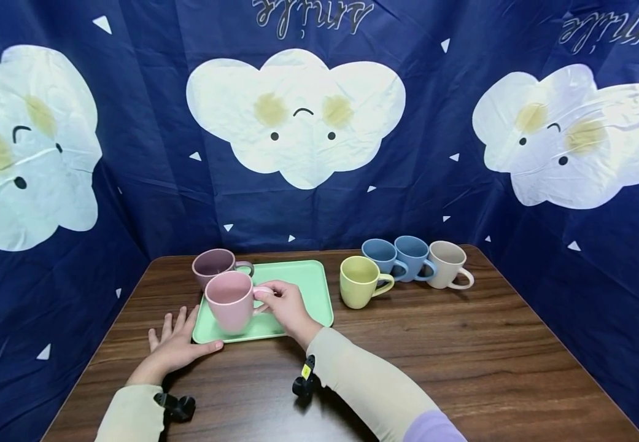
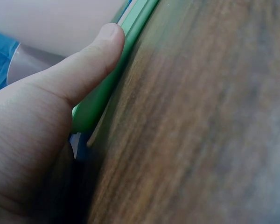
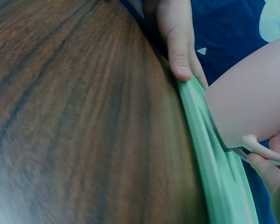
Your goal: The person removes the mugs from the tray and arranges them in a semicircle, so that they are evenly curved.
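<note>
My right hand [image 1: 290, 310] pinches the handle of a pink mug [image 1: 229, 310], which stands upright over the front left part of a light green tray [image 1: 307, 291]. In the right wrist view, the mug's base [image 3: 219, 135] shows close over the tray surface, with thumb and fingers at the handle. My left hand [image 1: 172, 351] lies at the tray's front left corner, fingers spread and straight, its thumb [image 2: 91, 63] along the green rim. Behind the pink mug is a plum mug [image 1: 213, 263] at the tray's back left corner; its lower part is hidden.
Right of the tray stands a yellow mug [image 1: 356, 285]. Two blue mugs [image 1: 377, 250] and a beige mug [image 1: 445, 265] are grouped behind it, toward the back right. The wooden table [image 1: 463, 344] meets a dark blue curtain [image 1: 297, 215] at its far edge.
</note>
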A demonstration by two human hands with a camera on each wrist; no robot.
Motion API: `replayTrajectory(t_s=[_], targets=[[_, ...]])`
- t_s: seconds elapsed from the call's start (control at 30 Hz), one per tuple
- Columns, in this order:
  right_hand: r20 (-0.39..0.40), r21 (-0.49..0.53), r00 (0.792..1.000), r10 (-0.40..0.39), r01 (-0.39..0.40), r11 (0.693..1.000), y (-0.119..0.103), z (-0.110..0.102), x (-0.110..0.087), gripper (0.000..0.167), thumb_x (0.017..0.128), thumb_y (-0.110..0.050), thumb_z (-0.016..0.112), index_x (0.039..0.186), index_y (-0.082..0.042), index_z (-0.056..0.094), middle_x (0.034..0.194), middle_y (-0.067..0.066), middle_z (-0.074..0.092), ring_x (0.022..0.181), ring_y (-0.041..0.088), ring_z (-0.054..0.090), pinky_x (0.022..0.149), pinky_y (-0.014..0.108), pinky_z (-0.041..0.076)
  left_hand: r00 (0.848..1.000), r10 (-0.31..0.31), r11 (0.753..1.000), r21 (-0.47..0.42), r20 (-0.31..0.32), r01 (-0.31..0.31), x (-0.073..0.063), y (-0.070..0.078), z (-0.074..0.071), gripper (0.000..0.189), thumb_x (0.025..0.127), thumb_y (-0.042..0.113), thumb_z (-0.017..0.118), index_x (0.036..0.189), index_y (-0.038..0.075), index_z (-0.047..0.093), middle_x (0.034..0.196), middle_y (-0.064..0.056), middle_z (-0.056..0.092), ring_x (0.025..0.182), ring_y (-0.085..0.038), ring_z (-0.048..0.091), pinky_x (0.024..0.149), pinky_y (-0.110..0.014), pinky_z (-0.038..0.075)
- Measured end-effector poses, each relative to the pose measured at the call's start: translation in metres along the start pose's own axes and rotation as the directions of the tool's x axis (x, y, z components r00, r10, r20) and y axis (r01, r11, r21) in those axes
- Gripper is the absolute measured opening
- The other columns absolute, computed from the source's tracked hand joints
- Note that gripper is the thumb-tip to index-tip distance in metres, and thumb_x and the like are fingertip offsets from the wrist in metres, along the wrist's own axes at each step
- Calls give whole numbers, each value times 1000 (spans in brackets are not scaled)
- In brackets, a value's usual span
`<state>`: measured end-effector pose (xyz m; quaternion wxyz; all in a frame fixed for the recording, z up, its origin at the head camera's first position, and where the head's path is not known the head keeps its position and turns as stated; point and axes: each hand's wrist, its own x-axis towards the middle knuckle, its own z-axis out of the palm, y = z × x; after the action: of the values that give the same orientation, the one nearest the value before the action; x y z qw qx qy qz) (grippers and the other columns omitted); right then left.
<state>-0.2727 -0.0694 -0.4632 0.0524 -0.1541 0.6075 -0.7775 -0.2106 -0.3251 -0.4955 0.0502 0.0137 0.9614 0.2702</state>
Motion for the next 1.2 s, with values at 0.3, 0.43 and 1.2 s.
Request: replayTrajectory(t_s=[0.3,0.43,1.2], targets=[[-10,-22,1000,-1,0,1000,-23,-19,3,20,94,0,69,109,13,70,94,15,74,81,48,71,79,48,60,1000,-5,1000,7,17,5,-1,1,2,124,80,69,71,159,-3,9,159,-41,-3,143,-63,-16,100,-80,-20],[-19,-31,1000,-13,12,999,-36,-28,5,21,94,2,68,110,15,68,96,17,74,78,43,73,79,49,60,1000,-9,1000,1,24,9,-2,1,2,124,80,69,70,160,-2,8,159,-41,-4,143,-62,-16,100,-79,-21],[-156,-62,985,-69,60,996,-105,-103,7,20,96,-1,66,111,13,68,89,11,74,75,30,74,81,49,60,999,-16,1000,-13,38,17,-1,-2,2,126,81,72,68,160,-1,3,159,-40,-7,142,-61,-20,99,-77,-25]])
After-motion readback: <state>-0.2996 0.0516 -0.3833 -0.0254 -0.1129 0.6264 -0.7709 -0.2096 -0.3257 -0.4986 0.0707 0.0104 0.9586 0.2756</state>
